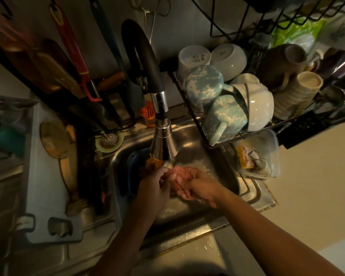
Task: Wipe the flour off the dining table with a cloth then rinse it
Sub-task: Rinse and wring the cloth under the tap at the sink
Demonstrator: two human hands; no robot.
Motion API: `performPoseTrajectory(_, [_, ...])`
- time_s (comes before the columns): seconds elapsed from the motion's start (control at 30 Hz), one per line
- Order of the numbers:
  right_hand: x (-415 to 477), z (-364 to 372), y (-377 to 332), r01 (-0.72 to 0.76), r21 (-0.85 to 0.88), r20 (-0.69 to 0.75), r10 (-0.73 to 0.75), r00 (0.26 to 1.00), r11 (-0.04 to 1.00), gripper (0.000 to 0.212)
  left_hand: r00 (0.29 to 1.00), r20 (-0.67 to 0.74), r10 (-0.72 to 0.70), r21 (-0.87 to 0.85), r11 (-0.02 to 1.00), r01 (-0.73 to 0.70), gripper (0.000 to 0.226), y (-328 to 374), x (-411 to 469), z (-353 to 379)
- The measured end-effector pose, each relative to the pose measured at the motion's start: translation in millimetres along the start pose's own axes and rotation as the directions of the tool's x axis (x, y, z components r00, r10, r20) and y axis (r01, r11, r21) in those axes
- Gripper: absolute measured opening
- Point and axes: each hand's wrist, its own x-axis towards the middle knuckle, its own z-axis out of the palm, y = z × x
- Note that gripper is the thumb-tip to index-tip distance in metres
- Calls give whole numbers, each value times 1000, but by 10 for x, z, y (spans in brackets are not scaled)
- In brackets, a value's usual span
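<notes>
Orange cloth (152,164) sits bunched under the faucet head (163,142) over the sink (197,140), at the left hand's far side. Left hand (153,186) closed on it; right hand (195,186) just beside, fingers curled against the left hand, grip on cloth unclear.

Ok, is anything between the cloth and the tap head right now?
Nothing visible. Both hands, left hand and right hand, meet over the sink, with the orange cloth bunched by the left hand directly beneath the tap head.

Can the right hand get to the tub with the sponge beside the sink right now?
Probably yes. The right hand is over the sink, and the tub sits open-topped just to its right, nothing between.
</notes>
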Motion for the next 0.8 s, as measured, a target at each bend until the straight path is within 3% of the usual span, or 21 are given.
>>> performPoseTrajectory(0.07, [8, 28, 24, 100, -116, -72, -109, 991, 988, 5, 999, 37, -29, 16, 999, 28, 33, 12, -28, 12])
performPoseTrajectory(0.17, [-11, 114, 30, 215, -263, -108, -250, 962, 941, 18, 996, 49, -71, -33, 997, 73, 38, 14, -46, 18])
performPoseTrajectory(0.33, [16, 110, 83, 181, -552, -220, -352, 910, 814, 31, 992, 29, -125, -82, 988, 127, 7, 50, -9, -22])
performPoseTrajectory(0.37, [25, 109, 119, 197, -587, -226, -392, 892, 785, 34, 991, 12, -131, -83, 988, 131, 12, 39, 9, -16])
performPoseTrajectory(0.53, [37, 106, 254, 331, -715, -206, -638, 742, 616, 44, 983, -27, -181, -102, 979, 178, 14, 32, 80, 69])
performPoseTrajectory(0.67, [-23, 65, 242, 503, -730, -51, -771, 634, 462, 18, 977, -23, -212, -100, 973, 208, 13, 27, 110, 146])
performPoseTrajectory(0.7, [-23, 53, 232, 493, -722, -58, -753, 656, 485, 18, 975, -21, -223, -109, 970, 219, 13, 22, 120, 157])
performPoseTrajectory(0.8, [22, 1, 200, 383, -567, -169, -558, 813, 729, 31, 984, -14, -180, -111, 978, 177, 13, 20, 161, 118])
